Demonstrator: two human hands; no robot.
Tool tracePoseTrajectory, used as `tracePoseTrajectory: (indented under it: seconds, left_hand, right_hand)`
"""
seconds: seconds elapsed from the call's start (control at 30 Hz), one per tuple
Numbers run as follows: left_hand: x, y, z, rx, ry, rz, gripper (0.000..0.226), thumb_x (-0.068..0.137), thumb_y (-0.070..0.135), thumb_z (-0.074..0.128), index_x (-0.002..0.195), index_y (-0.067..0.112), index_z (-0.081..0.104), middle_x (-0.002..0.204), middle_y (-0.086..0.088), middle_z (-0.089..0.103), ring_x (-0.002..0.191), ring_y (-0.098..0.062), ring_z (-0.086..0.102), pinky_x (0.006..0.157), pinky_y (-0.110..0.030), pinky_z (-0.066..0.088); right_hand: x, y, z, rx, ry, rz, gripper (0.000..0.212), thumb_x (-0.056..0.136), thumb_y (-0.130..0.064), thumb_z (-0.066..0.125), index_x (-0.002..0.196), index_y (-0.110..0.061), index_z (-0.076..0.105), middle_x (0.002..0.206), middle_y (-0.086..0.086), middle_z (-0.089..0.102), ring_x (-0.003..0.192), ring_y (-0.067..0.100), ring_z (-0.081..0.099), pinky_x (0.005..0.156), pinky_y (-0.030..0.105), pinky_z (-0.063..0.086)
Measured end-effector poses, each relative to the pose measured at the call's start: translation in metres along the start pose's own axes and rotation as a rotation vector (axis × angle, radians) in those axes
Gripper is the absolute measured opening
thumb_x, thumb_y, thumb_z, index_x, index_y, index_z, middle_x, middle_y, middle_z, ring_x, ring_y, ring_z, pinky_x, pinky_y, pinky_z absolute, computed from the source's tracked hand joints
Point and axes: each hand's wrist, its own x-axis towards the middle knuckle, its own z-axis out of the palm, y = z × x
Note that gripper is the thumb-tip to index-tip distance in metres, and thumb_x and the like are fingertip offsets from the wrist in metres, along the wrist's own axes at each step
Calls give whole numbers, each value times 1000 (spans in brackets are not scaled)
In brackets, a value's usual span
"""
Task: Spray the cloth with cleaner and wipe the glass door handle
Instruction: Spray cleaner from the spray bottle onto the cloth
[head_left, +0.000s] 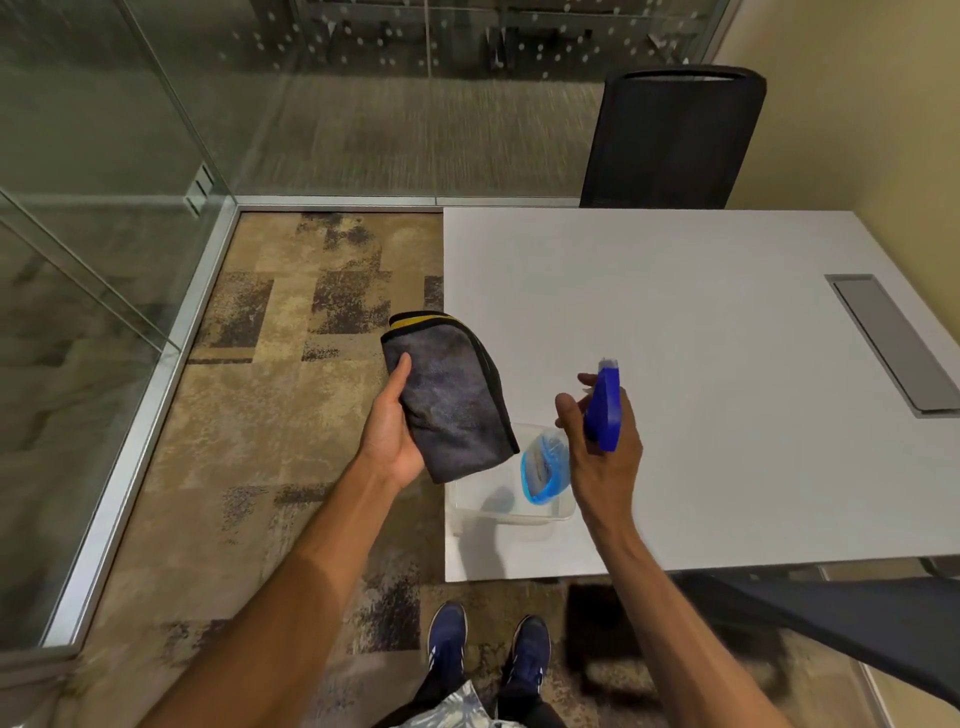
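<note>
A folded grey cloth with a black and yellow edge lies flat in my left hand, thumb on top, held over the table's left edge. My right hand grips a spray bottle with a blue trigger head; its clear body with blue liquid hangs below the hand. The nozzle points up and left, toward the cloth, a hand's width away from it. No door handle shows in this view.
A white table fills the right side, with a clear plastic tub at its near left corner and a grey cable hatch. A black chair stands behind it. Glass walls run along the left and back; patterned carpet lies below.
</note>
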Motion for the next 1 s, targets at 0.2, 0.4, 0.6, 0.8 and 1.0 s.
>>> tracePoseTrajectory:
  seconds: [0.2, 0.4, 0.6, 0.8, 1.0]
  left_hand:
    - [-8, -7, -7, 4, 48, -18, 60, 98, 51, 59, 142, 10, 62, 137, -16, 69, 126, -31, 68, 98, -46, 59]
    - [-10, -12, -8, 18, 79, -46, 59, 100, 51, 57, 142, 9, 61, 136, -16, 70, 126, -31, 67, 99, -45, 57]
    - [-8, -18, -9, 26, 91, -58, 57, 102, 50, 56, 141, 10, 62, 138, -16, 69, 128, -32, 66, 103, -47, 55]
    - [-3, -23, -10, 32, 99, -66, 57, 102, 51, 56, 142, 10, 62, 137, -16, 69, 127, -31, 67, 101, -47, 55]
    - [1, -26, -9, 32, 110, -59, 56, 103, 51, 55, 141, 11, 62, 138, -15, 69, 127, -31, 67, 103, -47, 54]
  right_hand:
    - [-2, 48, 16, -22, -3, 75, 45, 89, -44, 68, 125, -19, 58, 106, 5, 65, 89, 13, 63, 83, 23, 54]
    - [5, 80, 19, -65, -92, 66, 36, 94, -18, 71, 126, -17, 55, 104, -5, 61, 90, 17, 63, 86, 30, 55]
    - [10, 90, 18, -60, -116, 35, 51, 86, -52, 66, 123, -20, 54, 98, -4, 59, 83, 10, 62, 81, 19, 53]
    - [13, 92, 15, -9, -180, 33, 66, 83, -61, 67, 126, -12, 55, 104, 0, 61, 87, 17, 63, 84, 13, 55]
    - [18, 89, 11, 17, -230, 14, 84, 75, -84, 56, 122, -14, 54, 104, 8, 62, 86, 13, 63, 82, 8, 53]
